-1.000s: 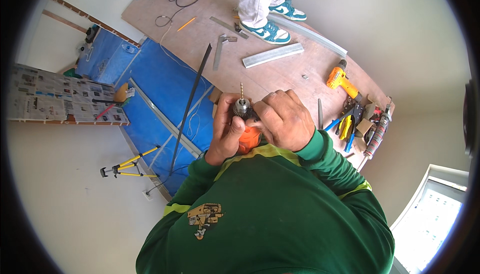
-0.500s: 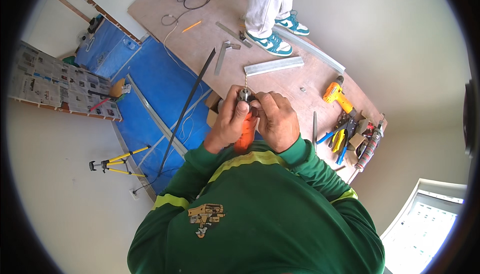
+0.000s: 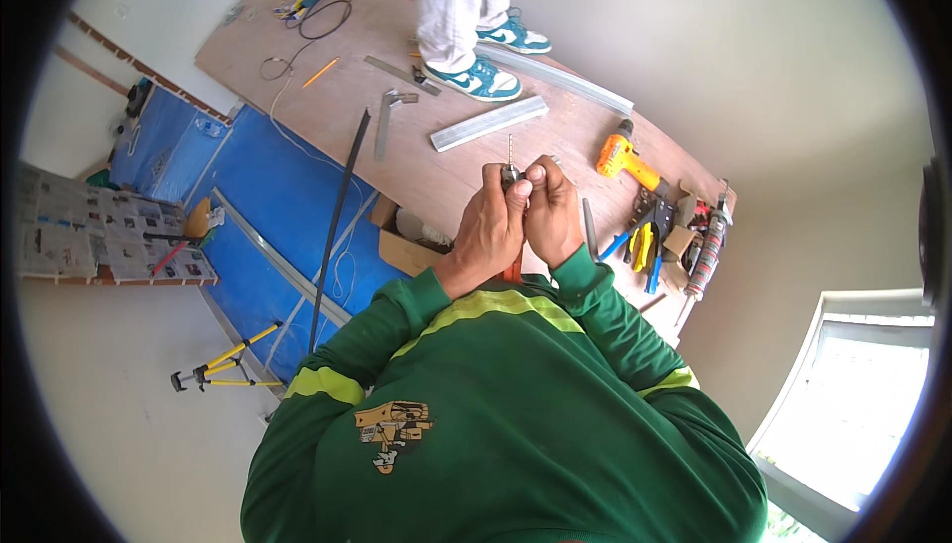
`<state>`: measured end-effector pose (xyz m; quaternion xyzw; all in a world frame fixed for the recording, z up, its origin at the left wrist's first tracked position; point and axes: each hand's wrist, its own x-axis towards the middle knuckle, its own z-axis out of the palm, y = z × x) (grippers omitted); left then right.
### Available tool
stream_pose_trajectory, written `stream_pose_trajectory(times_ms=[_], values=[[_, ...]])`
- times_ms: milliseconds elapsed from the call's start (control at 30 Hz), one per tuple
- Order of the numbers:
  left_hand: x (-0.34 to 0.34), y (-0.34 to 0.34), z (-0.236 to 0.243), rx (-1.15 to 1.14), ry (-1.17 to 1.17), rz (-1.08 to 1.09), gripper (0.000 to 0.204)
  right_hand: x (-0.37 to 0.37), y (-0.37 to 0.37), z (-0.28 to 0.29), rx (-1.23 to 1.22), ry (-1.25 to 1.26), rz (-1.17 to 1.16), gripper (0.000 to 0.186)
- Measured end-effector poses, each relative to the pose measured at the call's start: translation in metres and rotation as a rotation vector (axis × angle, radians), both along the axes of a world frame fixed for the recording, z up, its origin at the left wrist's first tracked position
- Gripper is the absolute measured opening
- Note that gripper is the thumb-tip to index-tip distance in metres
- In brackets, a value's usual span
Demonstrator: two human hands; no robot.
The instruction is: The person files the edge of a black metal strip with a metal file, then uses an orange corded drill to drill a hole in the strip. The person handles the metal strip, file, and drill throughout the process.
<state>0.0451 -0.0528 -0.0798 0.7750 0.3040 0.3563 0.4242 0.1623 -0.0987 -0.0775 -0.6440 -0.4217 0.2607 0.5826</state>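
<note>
Upright in front of my chest is an orange drill (image 3: 513, 267), its body mostly hidden behind my hands. A thin drill bit (image 3: 511, 149) points away from me out of the metal chuck (image 3: 511, 175). My left hand (image 3: 486, 233) is closed around the chuck end, thumb pressed against it. My right hand (image 3: 553, 214) is pinched at the chuck's right side. By its index finger shows the end of a small metal piece (image 3: 555, 159), mostly covered by the fingers. Just beyond the bit, a short metal channel (image 3: 489, 124) lies on the wooden board.
A person in white trousers and teal shoes (image 3: 472, 79) stands on the wooden board (image 3: 327, 112). At right lie a yellow cordless drill (image 3: 627, 158), snips (image 3: 650, 231) and a sealant tube (image 3: 706, 255). Left are a black bar (image 3: 340, 226), a cardboard box (image 3: 402, 248) and a yellow tripod (image 3: 233, 355).
The view has shifted, so the surroundings sit further left. Both hands and the drill have moved right within the picture, and less of the orange body shows. The hands stay closed at the chuck.
</note>
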Motion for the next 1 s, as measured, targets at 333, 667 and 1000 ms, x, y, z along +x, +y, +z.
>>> stream_pose_trajectory(times_ms=[333,667,1000], values=[[0.024,-0.005,-0.003,0.064,0.185,0.000,0.032,0.053,-0.007,0.010,-0.469,0.576,0.143,0.043],[0.023,0.011,0.010,-0.027,0.151,0.100,0.036,0.063,-0.006,0.034,0.017,-0.120,-0.216,0.039],[-0.065,0.061,0.089,-0.930,-0.660,-0.225,0.052,0.030,0.015,0.032,0.117,0.332,0.260,0.033]])
